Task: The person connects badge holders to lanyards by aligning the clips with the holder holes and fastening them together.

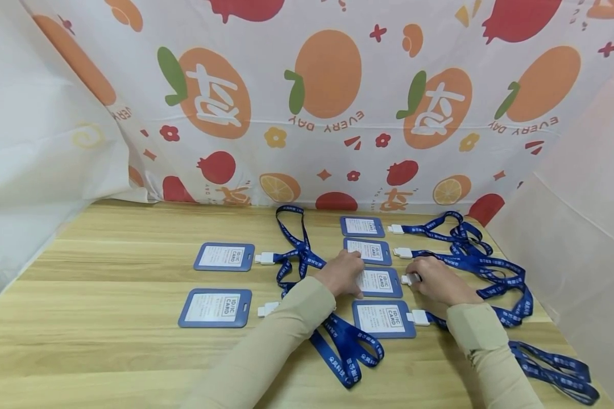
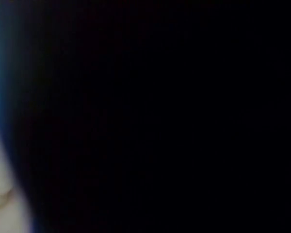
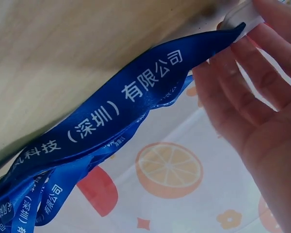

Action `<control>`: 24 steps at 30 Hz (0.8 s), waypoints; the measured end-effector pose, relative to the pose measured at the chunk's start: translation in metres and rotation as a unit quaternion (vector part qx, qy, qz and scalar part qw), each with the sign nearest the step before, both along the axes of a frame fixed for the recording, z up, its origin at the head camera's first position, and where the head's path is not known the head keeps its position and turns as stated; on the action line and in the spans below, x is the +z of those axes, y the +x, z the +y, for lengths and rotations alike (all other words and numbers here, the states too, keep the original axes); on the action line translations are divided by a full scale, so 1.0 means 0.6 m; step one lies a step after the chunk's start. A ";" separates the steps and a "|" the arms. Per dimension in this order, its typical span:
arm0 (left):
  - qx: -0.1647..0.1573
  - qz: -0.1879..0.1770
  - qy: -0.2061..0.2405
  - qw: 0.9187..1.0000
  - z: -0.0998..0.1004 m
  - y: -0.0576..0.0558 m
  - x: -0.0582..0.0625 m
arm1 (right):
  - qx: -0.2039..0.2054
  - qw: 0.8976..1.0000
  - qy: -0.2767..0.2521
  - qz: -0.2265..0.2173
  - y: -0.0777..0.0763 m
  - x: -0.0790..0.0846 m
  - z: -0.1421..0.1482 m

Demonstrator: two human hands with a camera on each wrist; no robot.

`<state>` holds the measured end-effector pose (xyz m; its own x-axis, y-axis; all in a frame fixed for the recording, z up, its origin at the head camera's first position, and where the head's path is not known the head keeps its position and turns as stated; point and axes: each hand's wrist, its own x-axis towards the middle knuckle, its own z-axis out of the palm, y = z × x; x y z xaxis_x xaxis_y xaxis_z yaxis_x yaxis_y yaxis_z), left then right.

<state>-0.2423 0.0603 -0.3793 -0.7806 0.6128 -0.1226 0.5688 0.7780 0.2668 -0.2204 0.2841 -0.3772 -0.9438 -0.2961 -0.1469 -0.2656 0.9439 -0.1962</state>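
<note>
In the head view my left hand (image 1: 341, 275) holds the left end of a blue ID card holder (image 1: 384, 282), fingers at its far edge and thumb near its front edge. My right hand (image 1: 436, 279) pinches the white clip (image 1: 409, 279) of a blue lanyard just right of that holder. From the right wrist view, the white clip (image 3: 242, 19) sits between thumb and fingers, and the printed lanyard strap (image 3: 131, 92) trails away from it. Whether the clip touches the holder is hard to make out. Almost all of the left wrist view is black.
Two card holders (image 1: 372, 251) (image 1: 362, 226) lie behind the held one, and another (image 1: 384, 319) lies in front, its clip at its slot. More holders (image 1: 224, 257) (image 1: 215, 308) lie left. Lanyards (image 1: 345, 346) (image 1: 558, 372) spread over the wooden table (image 1: 107, 318). A fruit-print cloth (image 1: 266, 113) hangs behind.
</note>
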 end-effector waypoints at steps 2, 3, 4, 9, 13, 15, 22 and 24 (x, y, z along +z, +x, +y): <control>0.001 0.002 0.002 1.000 -0.001 0.001 0.000 | 0.004 1.000 -0.002 0.004 0.000 -0.001 0.000; 0.000 0.003 0.003 1.000 -0.001 0.001 0.000 | 0.006 1.000 -0.003 0.006 0.001 -0.001 0.000; 0.000 0.005 0.004 1.000 -0.001 0.002 0.000 | 0.008 1.000 -0.003 0.009 0.001 -0.001 0.000; 0.006 0.006 0.007 1.000 0.000 0.004 -0.001 | 0.016 1.000 -0.004 0.011 0.002 -0.001 -0.001; 0.011 0.003 0.006 1.000 0.001 0.004 -0.001 | 0.020 1.000 -0.001 0.011 0.003 -0.001 -0.001; 0.013 0.003 0.004 1.000 0.001 0.004 -0.001 | 0.022 1.000 0.002 0.013 0.003 -0.001 -0.002; 0.021 -0.005 0.009 1.000 0.002 0.004 -0.001 | 0.024 1.000 0.006 0.015 0.003 -0.001 -0.005; 0.024 -0.005 0.012 1.000 0.003 0.004 -0.001 | 0.022 1.000 0.012 0.015 0.003 -0.001 -0.006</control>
<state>-0.2397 0.0619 -0.3800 -0.8085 0.5770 -0.1162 0.5274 0.7978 0.2921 -0.2188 0.2807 -0.3778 -0.9342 -0.3336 -0.1263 -0.3117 0.9356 -0.1658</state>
